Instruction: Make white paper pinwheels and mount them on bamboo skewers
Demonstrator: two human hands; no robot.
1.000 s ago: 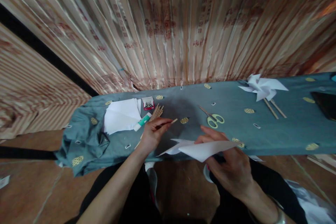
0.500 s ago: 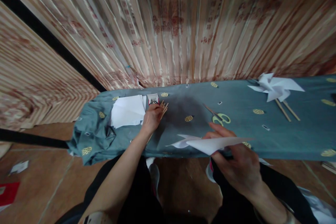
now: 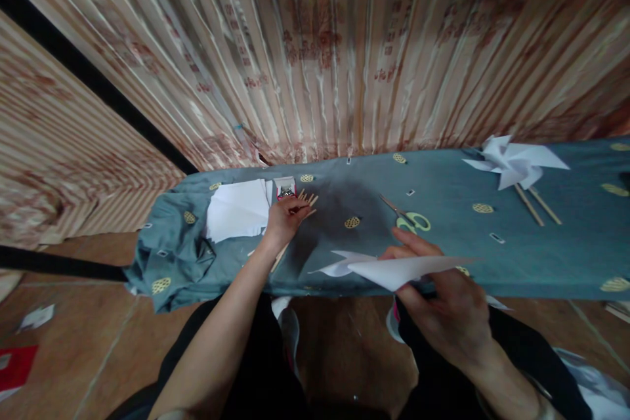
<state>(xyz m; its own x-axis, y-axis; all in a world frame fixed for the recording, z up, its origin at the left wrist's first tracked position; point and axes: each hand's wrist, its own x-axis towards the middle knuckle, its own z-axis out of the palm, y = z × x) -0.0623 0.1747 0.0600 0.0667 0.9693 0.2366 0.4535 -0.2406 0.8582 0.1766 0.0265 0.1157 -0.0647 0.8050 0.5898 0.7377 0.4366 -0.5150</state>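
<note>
My left hand [image 3: 281, 222] reaches to the far left of the table and rests with curled fingers on a bundle of wooden sticks [image 3: 310, 199]. Whether it grips one I cannot tell. Just beyond its fingertips stands a small red box of pins [image 3: 285, 188], and a stack of white paper [image 3: 237, 210] lies to its left. At the near table edge, my right hand [image 3: 445, 308] holds a folded white paper piece [image 3: 394, 269] with pointed flaps.
The narrow table wears a grey-blue patterned cloth [image 3: 443, 193] that bunches at the left end. Green-handled scissors [image 3: 412, 219] lie mid-table. A finished white paper pinwheel [image 3: 514, 163] on sticks lies far right. A striped curtain hangs right behind the table.
My left hand, which held one stick above the cloth, moved away to the stick bundle by the red box and stays there. The right hand keeps the folded paper nearly still.
</note>
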